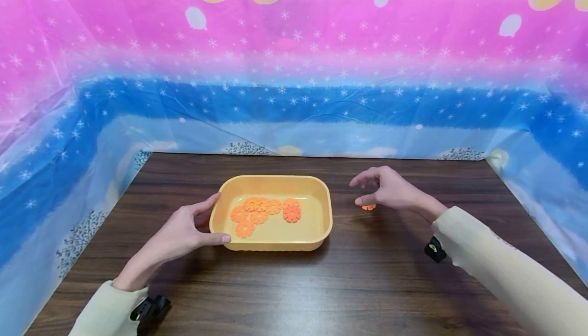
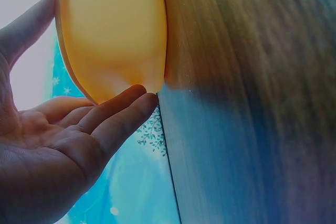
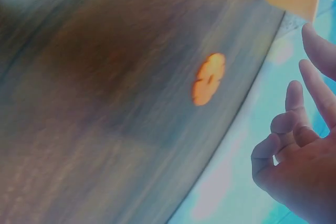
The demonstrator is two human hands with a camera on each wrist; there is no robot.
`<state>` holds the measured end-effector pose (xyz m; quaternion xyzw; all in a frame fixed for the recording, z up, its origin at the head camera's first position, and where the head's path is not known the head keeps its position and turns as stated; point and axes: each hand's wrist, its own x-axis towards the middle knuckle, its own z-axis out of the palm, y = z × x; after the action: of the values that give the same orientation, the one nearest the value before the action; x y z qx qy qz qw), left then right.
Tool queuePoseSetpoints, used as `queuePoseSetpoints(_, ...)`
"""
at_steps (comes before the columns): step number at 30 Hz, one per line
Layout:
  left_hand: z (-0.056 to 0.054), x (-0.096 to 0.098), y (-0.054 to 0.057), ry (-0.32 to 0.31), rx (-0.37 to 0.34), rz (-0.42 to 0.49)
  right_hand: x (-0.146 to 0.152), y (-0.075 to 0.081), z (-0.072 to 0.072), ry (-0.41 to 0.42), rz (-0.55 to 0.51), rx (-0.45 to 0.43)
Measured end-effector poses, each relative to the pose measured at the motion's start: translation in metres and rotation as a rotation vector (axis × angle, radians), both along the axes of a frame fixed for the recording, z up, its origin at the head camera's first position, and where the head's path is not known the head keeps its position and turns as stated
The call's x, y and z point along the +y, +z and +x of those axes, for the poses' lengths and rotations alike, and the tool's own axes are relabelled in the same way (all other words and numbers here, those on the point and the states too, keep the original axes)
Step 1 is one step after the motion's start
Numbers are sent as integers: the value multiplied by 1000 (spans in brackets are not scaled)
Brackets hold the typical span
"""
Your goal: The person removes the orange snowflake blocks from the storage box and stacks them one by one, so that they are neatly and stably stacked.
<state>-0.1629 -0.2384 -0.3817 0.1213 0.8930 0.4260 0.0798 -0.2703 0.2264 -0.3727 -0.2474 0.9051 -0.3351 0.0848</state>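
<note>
With fingers of the right hand [image 1: 390, 188] loosely bent and holding nothing, poised just over an orange disc [image 1: 369, 207], apart from it. Flat on the table [image 1: 275, 285], round, so without a long axis to match; plainly nearest this hand. Leftward, past a strip of free room, a yellow tray [image 1: 275, 188] with other orange discs [image 1: 259, 217] inside, held at its left end by the left hand [image 1: 181, 231]. Beyond, the far edge, then a patterned cloth [image 1: 285, 96].

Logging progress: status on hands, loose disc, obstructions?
Left hand grips yellow tray. Right hand empty, above orange disc. Disc on table. Nothing visibly blocking.
</note>
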Motion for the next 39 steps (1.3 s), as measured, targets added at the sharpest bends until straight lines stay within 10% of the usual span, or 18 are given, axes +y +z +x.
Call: queuePoseSetpoints(39,-1,0,0,10,-12,8,-104,28,1,266,-67,-9)
